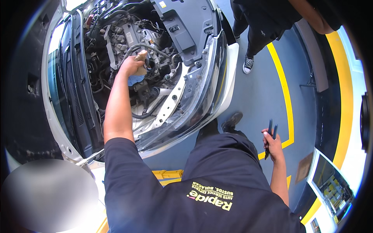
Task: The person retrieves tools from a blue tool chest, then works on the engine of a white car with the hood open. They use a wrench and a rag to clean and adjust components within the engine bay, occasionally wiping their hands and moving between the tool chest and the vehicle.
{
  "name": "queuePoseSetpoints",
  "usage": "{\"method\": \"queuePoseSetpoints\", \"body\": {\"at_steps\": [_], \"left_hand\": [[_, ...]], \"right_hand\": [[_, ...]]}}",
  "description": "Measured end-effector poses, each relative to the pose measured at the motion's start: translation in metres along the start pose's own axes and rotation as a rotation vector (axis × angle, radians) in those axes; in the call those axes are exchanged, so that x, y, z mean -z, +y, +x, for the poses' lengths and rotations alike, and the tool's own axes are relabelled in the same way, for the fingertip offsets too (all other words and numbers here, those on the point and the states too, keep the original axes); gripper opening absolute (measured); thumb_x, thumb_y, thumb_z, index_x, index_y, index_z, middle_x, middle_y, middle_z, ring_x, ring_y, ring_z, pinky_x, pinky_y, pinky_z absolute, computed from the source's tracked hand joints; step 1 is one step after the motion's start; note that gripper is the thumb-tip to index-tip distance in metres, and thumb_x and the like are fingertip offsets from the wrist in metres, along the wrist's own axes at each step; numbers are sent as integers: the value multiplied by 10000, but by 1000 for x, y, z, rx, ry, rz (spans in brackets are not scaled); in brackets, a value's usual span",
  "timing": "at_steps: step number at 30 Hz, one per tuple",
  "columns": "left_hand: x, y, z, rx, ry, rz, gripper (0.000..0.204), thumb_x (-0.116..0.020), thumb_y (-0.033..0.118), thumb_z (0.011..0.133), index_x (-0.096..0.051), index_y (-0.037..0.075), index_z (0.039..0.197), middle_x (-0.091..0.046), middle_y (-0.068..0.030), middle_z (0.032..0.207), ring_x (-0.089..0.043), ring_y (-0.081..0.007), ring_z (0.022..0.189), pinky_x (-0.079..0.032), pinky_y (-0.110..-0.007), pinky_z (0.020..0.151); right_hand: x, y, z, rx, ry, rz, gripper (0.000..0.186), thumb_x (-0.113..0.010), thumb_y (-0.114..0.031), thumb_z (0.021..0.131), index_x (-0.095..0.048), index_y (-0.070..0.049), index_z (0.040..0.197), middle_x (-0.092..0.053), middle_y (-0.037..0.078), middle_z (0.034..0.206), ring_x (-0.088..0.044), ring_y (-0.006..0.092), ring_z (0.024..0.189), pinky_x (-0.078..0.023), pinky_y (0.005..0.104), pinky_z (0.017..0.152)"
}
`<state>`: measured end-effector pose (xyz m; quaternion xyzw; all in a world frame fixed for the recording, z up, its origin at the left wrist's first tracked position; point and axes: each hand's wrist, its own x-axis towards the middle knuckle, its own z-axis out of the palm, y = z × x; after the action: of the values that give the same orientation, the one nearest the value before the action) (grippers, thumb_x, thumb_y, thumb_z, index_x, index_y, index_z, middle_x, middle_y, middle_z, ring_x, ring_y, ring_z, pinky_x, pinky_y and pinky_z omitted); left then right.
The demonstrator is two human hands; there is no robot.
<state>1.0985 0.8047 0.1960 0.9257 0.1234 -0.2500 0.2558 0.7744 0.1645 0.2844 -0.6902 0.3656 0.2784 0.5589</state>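
Note:
My left hand (134,65) reaches into the engine bay of a white car, its fingers closed around a crumpled tan and blue rag (136,80). Next to that hand are a black hose (149,47) and the engine (130,37); part of the engine behind the hand is hidden. Away from the car, low at my right side, my right hand (274,145) grips pliers (270,130) with two dark blue handles pointing up. The dark head of the pliers shows below the fingers.
The car's front edge and headlight (202,112) lie between me and the engine bay. Another person in dark clothes (264,19) stands beyond the car's front. Yellow lines (285,89) mark the blue-grey floor. Something yellow (169,174) stands below my left arm.

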Motion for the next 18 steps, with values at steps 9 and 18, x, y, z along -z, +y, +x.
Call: {"method": "queuePoseSetpoints", "body": {"at_steps": [9,18], "left_hand": [[-50,65,-24,-7,155,696,362,-796,405,881,-783,101,1076,-785,-151,1136,-764,-333,1067,-599,-474,904],[-59,85,-12,93,149,769,301,-607,293,1000,-818,157,1166,-784,-97,1246,-759,-272,1148,-572,-462,918]], "right_hand": [[-7,2,0,-3,9,4,264,-677,-299,1020,-686,-64,1139,-536,-22,732,-505,79,649,-430,264,581],[-25,9,-3,28,27,37,257,-682,-307,1019,-690,-77,1132,-542,-24,726,-499,74,629,-430,261,569]]}}
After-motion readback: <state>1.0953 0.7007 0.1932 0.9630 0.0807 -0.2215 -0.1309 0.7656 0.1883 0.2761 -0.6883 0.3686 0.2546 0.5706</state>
